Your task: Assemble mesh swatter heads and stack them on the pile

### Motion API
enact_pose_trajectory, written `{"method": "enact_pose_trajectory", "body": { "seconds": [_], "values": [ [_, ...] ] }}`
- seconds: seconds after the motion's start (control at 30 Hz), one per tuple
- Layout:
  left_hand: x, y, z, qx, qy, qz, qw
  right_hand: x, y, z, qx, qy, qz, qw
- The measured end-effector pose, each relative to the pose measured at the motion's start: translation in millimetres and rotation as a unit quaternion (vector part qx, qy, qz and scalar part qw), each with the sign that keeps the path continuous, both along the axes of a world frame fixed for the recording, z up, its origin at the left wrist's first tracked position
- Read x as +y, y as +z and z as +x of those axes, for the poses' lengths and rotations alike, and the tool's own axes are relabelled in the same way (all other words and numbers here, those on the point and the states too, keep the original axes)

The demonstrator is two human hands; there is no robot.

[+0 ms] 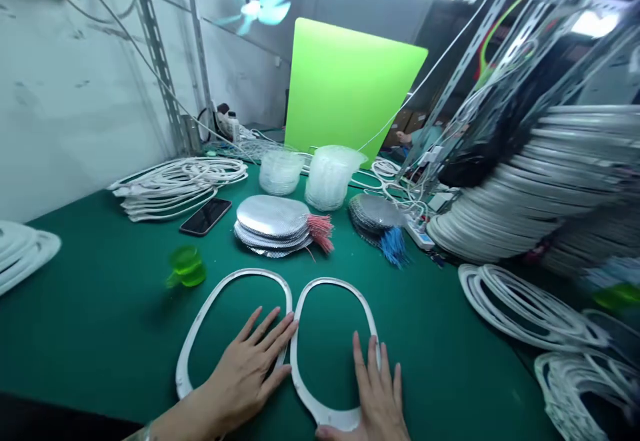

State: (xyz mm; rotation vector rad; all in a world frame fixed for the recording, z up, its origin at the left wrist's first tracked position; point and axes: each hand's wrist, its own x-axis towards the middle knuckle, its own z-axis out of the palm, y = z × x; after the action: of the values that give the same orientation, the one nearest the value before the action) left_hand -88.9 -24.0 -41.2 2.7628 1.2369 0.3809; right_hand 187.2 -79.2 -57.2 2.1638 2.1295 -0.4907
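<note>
Two white oval frames lie side by side on the green tabletop. My left hand [253,364] rests with fingers stretched out across the left oval frame [196,328], its fingertips reaching the gap between the two. Over the right side of the right oval frame [299,354] lies my right hand [377,384], fingers spread, thumb at the frame's lower end. Beyond the frames sits a stack of silvery oval sheets [273,218] with a bundle of red wires [321,231]. To its right is a darker silvery stack [377,213] with blue wires [393,246].
A green tape dispenser [186,266] and a phone [206,216] lie left. White ring frames are piled at back left [170,181] and right [530,308]. Clear plastic stacks [330,178] stand before a green panel [350,88]. A tall leaning stack of white rings [525,188] is at right.
</note>
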Motion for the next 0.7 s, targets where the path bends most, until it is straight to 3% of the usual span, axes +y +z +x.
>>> {"method": "enact_pose_trajectory", "body": {
  "seconds": [0.1, 0.27, 0.4, 0.47, 0.53, 0.6, 0.7],
  "values": [
    [0, -4.3, -2, 0.009, 0.011, 0.022, 1.000, 7, -2.8, -2, -0.026, -0.002, -0.018, 1.000],
    [6, -11.4, -1, 0.023, -0.003, 0.057, 0.998, 8, -11.1, -11, -0.060, -0.015, 0.024, 0.998],
    [14, -9.3, -2, 0.021, -0.027, 0.072, 0.997, 5, -2.2, -14, -0.033, -0.045, 0.042, 0.998],
    [18, -5.4, -2, 0.023, -0.040, 0.073, 0.996, 14, 16.0, -3, 0.018, -0.038, 0.058, 0.997],
    [21, -1.1, -1, 0.028, -0.054, 0.079, 0.995, 36, 45.0, 18, 0.088, -0.033, 0.089, 0.992],
    [22, 2.2, 2, 0.029, -0.055, 0.094, 0.994, 76, 79.2, 45, 0.148, -0.068, 0.132, 0.978],
    [21, 3.6, 6, 0.015, -0.031, 0.119, 0.992, 155, 117.5, 85, 0.119, -0.164, 0.234, 0.951]
  ]
}}
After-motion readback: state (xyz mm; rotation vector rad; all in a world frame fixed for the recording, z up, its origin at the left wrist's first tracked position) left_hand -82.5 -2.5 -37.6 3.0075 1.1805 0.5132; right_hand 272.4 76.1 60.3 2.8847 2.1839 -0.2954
